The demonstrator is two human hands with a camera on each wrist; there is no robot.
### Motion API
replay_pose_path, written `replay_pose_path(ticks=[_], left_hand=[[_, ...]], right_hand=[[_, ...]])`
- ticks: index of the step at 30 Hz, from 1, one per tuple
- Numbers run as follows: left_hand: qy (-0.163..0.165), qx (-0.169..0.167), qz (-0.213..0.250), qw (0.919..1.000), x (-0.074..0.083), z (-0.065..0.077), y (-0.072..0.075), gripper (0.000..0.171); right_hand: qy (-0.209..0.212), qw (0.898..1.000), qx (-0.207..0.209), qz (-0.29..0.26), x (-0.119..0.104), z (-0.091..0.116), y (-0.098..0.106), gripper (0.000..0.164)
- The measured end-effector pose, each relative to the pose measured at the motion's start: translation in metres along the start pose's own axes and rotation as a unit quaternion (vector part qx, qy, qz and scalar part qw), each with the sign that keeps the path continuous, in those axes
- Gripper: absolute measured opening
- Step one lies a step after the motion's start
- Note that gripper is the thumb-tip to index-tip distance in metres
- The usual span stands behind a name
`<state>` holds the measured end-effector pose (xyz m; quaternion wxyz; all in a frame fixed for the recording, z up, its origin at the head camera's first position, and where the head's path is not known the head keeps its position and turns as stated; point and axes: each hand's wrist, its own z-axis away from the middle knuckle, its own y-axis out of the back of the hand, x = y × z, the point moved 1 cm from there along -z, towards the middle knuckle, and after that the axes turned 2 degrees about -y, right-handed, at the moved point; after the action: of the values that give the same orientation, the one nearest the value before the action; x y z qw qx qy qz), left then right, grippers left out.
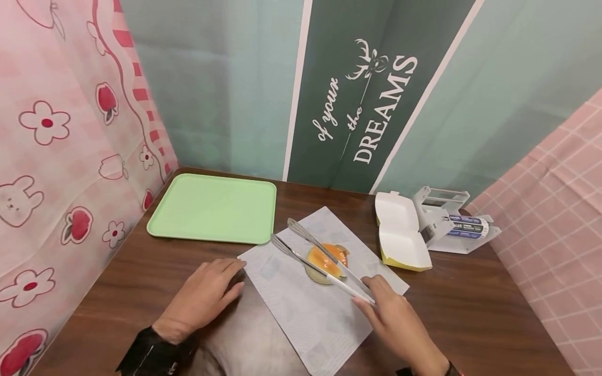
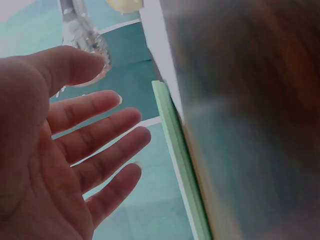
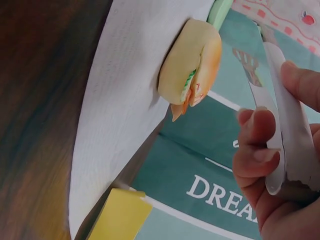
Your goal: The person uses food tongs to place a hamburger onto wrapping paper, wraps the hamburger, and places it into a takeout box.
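Note:
My right hand (image 1: 397, 318) grips the white handles of metal tongs (image 1: 345, 288), whose slotted heads stand apart. In the head view the tongs overlap a small filled bun (image 1: 319, 257), glossy orange on top and pale at its side. The right wrist view shows the bun (image 3: 187, 62) away from the tongs (image 3: 292, 125), with green and orange filling at its split. Under the bun lies a sheet of pale patterned paper (image 1: 310, 318). My left hand (image 1: 204, 292) is by the paper's left corner, fingers spread and holding nothing, as the left wrist view shows.
A light green tray (image 1: 216, 209) lies at the back left. Towards the back right stands an opened white and yellow box (image 1: 402, 240), beside a clear holder (image 1: 442, 196) with a blue-labelled roll (image 1: 467, 227). Fabric walls surround the brown table (image 1: 470, 313).

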<state>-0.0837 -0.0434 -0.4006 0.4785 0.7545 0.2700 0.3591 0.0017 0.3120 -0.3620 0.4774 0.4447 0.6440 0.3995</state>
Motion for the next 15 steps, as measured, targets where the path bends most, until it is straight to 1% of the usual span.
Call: replay_pose_path(ticks=[2, 5, 7, 10, 15], left_hand=[[-0.004, -0.003, -0.004, 1.0, 0.0, 0.002, -0.001, 0.038], [-0.01, -0.015, 0.002, 0.9998, 0.001, 0.002, -0.004, 0.038], [-0.009, -0.019, 0.005, 0.9998, 0.002, 0.002, -0.005, 0.038], [-0.003, -0.016, 0.005, 0.9999, 0.001, 0.003, -0.006, 0.038], [0.002, -0.017, 0.001, 0.9998, -0.002, 0.005, -0.004, 0.039]], right_hand=[[0.003, 1.0, 0.005, 0.0, -0.001, -0.003, -0.002, 0.035], [-0.004, 1.0, 0.006, 0.005, -0.001, -0.01, -0.005, 0.036], [0.002, 1.0, 0.006, 0.01, -0.001, -0.016, -0.008, 0.037], [0.028, 0.999, 0.01, 0.016, -0.002, -0.028, -0.014, 0.04], [0.074, 0.997, 0.031, 0.018, -0.005, -0.049, -0.025, 0.042]])
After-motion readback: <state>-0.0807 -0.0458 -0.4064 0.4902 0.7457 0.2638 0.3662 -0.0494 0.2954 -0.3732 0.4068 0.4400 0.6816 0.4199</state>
